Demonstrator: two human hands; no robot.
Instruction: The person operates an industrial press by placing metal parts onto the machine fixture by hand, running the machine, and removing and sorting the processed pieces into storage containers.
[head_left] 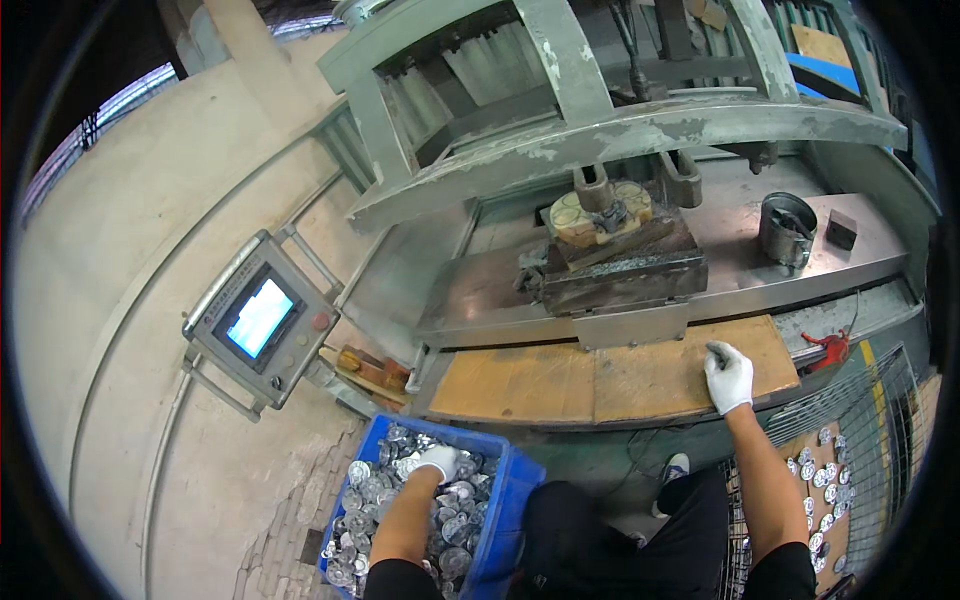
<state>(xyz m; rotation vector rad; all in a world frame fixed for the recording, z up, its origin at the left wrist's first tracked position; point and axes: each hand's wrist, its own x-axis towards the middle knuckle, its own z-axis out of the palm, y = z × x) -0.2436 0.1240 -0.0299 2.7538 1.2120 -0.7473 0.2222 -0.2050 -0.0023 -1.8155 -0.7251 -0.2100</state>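
My left hand [438, 461], in a white glove, reaches down into a blue plastic bin [527, 472] heaped with round, silvery metal parts [462, 530]. Its fingers are among the parts and mostly hidden, so their grip does not show. At the front of the machine, my right hand [730, 378] is over the right half of a yellow-brown wooden board [510, 384]. It wears a white glove with darkened fingertips; the fingers are curled together, and nothing shows in them.
Beyond the board stands a press with a metal fixture block [625, 280]. A metal mug [788, 230] and a small dark block [841, 230] sit on its bed. On the left is a control panel [255, 322]. At right, a wire basket [880, 400] holds more round parts.
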